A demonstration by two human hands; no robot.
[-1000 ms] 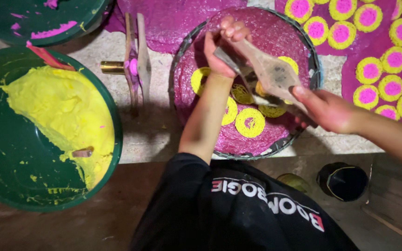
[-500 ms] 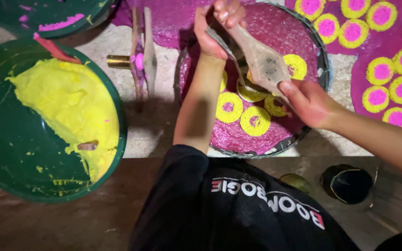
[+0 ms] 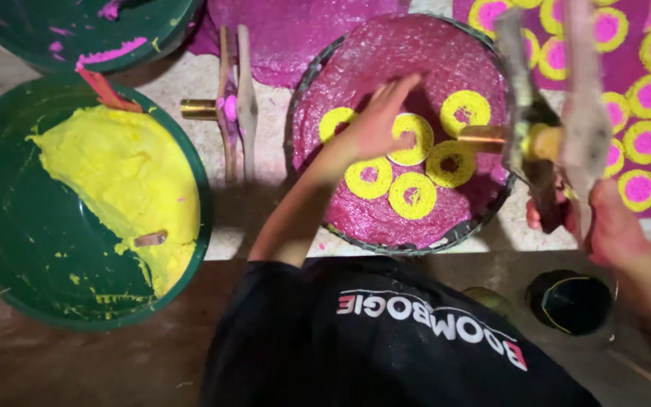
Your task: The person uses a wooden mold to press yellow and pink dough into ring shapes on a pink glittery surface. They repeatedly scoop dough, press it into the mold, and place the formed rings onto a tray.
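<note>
Since the earlier frames, the wooden two-handled press (image 3: 559, 120) has been lifted off the round tray (image 3: 307, 90) and is now held up at the right, clear of the pink surface. The right hand (image 3: 604, 226) is closed around the lower ends of its handles; a brass tube projects sideways from between them. The left hand (image 3: 378, 124), which was at the press before, has been let go of it and is now spread open, fingers extended, low over the yellow rings (image 3: 412, 194) in the tray; whether they are touched cannot be told. From this it is judged that one pressing has been finished and the rings are being tended by hand.

Five yellow rings are seen on the tray's pink granular layer. A large green basin (image 3: 9, 249) at the left is partly filled with yellow paste (image 3: 122, 181), with a small stick lying in it. A second green basin (image 3: 152, 22), smeared with pink, is seen at the top left. A second wooden press (image 3: 235, 98) lies between basin and tray. Many pink-centred yellow rings are laid out on the pink sheet (image 3: 627, 188) at the right.
</note>
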